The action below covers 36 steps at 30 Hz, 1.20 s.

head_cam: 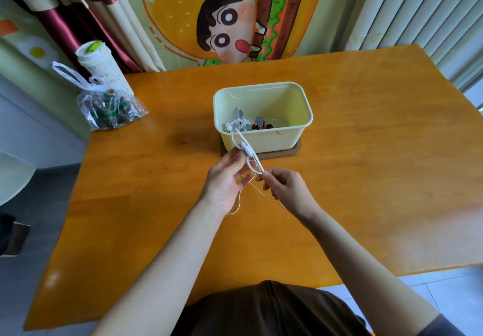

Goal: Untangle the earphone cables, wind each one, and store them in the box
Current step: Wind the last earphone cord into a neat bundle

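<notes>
- While the left hand (226, 180) is pinching the white earphone cable (250, 153) mid-frame to tension it,
- the right hand (285, 187) is pinching its loop, likely for winding.

I count one bench (366, 153) bearing: one box (264, 139); one brown tray (287, 151) beneath it; one white earphone cable (247, 150); one dark bundle (260, 125) inside the box; one plastic bag (109, 111); one lidded cup (96, 61). Two grips: left grip (227, 181), right grip (285, 186).
</notes>
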{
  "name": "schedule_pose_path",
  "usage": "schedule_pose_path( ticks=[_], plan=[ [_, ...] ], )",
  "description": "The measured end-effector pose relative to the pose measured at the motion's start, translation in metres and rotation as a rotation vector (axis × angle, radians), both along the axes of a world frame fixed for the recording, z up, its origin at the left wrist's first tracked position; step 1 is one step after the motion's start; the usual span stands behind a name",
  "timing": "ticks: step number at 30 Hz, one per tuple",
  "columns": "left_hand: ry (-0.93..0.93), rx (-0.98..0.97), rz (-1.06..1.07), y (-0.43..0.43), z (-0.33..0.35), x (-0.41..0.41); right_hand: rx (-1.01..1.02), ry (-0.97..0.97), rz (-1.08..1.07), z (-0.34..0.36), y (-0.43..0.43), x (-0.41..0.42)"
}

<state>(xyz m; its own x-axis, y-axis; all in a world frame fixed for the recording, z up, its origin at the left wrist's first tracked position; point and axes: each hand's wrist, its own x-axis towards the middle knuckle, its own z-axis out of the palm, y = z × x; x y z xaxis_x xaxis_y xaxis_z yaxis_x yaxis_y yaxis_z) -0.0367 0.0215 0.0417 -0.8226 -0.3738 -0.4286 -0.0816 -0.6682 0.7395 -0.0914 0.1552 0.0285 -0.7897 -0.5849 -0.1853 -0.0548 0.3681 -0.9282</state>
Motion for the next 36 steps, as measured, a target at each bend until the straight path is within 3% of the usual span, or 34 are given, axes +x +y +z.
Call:
schedule_pose_path(
  ticks=[6,12,14,23,36],
  plan=[
    [-0.116,-0.119,0.131,-0.003,-0.010,0.000,0.050,0.115,0.006,0.005,-0.002,0.012],
    [-0.201,-0.796,-0.002,-0.009,-0.030,0.005,0.060,0.251,0.013,0.018,0.002,0.006],
    [-0.217,-0.891,-0.060,-0.012,-0.032,0.007,0.077,0.298,0.004,0.022,0.005,0.000],
    [-0.041,-0.827,-0.384,-0.004,-0.009,0.012,0.118,0.380,-0.061,0.031,0.013,-0.027],
    [-0.023,-0.655,-0.514,-0.005,0.003,0.015,0.034,0.359,-0.104,0.020,0.013,-0.031]
  ],
)
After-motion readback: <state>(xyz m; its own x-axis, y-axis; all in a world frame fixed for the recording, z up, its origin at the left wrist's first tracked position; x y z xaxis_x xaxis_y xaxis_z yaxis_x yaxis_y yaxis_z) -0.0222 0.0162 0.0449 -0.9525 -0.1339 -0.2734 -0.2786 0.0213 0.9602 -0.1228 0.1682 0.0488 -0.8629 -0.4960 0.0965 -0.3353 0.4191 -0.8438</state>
